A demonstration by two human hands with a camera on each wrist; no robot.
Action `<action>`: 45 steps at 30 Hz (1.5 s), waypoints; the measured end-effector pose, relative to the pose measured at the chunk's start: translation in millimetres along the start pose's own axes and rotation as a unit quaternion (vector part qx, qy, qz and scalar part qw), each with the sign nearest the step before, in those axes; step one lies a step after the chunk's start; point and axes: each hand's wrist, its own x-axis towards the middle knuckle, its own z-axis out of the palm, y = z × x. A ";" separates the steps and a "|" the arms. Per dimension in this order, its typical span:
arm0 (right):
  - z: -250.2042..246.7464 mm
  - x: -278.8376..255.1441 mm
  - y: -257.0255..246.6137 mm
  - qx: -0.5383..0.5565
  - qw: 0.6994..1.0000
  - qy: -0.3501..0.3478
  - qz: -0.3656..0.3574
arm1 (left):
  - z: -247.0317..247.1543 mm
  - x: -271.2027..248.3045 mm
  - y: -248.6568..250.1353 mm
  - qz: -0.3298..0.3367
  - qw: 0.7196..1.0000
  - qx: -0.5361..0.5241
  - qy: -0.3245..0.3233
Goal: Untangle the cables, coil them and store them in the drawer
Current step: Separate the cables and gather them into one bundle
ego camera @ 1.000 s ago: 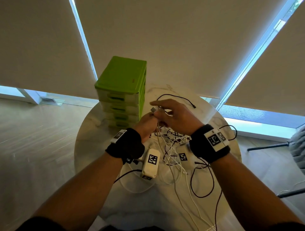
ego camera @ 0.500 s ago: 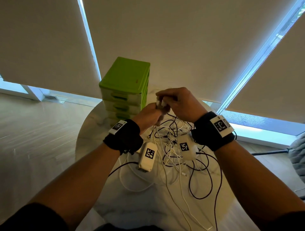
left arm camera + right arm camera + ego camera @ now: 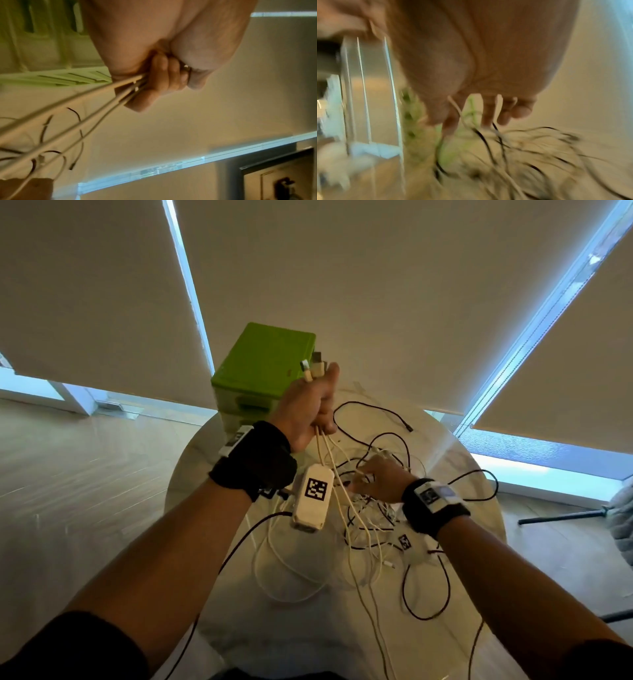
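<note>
In the head view, your left hand (image 3: 308, 405) is raised beside the green drawer unit (image 3: 260, 364), its grip clenched around a bundle of white cables (image 3: 329, 460) whose plugs stick out above the fist, while your right hand (image 3: 376, 481) rests with spread fingers on the tangled cables (image 3: 373, 518) lying on the desk (image 3: 455, 446). The left wrist view confirms the fingers (image 3: 159, 81) curled around the white cable strands (image 3: 82, 113). The right wrist view is blurred; the fingers (image 3: 488, 112) hang straight into the black and white tangle, grip released.

Markings: no readable text

Only square black-and-white coded tags show, on the white wrist unit (image 3: 312, 497), both wristbands, and a tag among the cables (image 3: 405, 541); no words or numbers
</note>
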 end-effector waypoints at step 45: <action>-61.6 -24.2 -22.0 0.388 0.892 0.230 -0.034 | -17.3 20.4 -27.6 0.004 0.970 0.235 0.067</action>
